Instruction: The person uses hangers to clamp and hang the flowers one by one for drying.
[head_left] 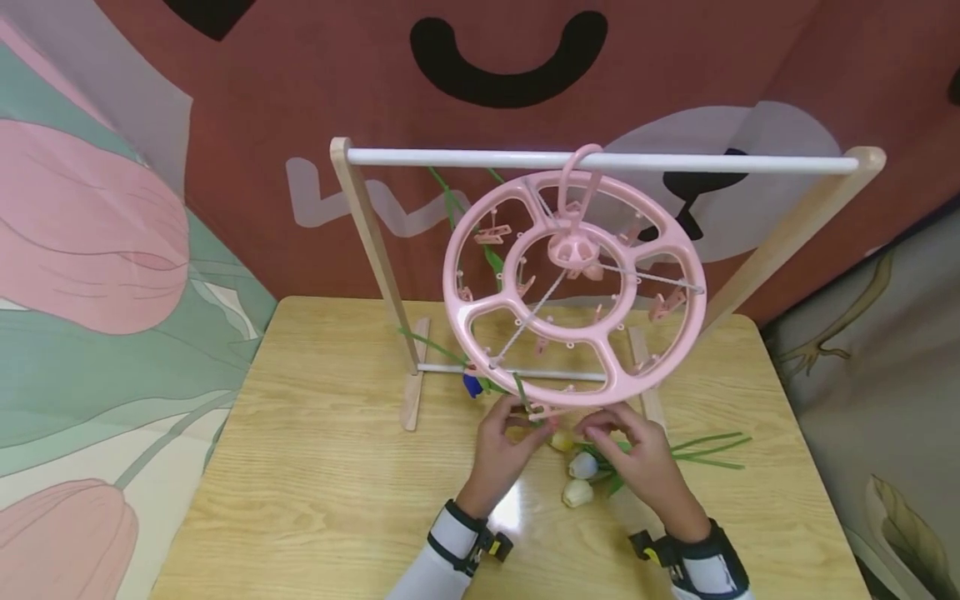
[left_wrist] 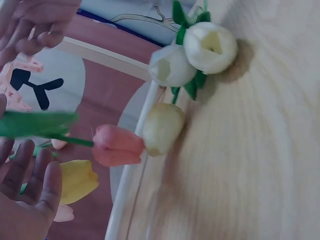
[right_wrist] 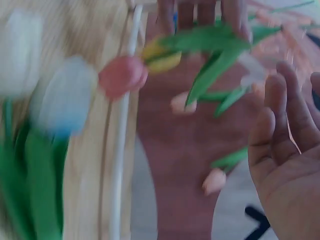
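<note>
A coral-pink tulip (left_wrist: 118, 145) with green leaves points head down, below the near rim of the pink clip hanger (head_left: 577, 398). My left hand (head_left: 504, 458) has its stem between thumb and fingers, close under a clothespin (head_left: 546, 411) on that rim. To the right, my right hand (head_left: 637, 458) is raised beside the clips; its fingers look loosely bent and hold nothing in the right wrist view. On the table, under and beside the right hand, lie a white tulip (head_left: 577, 493) and a pale blue tulip (head_left: 582, 465). The ends of the left fingertips are partly hidden.
The hanger hooks over the white bar (head_left: 465, 158) of a wooden stand. Several clothespins dangle around its rings. A blue tulip (head_left: 472, 385) and a yellow tulip (left_wrist: 80, 181) hang from it. Green stems (head_left: 708, 450) stretch rightward across the wooden table (head_left: 315, 467).
</note>
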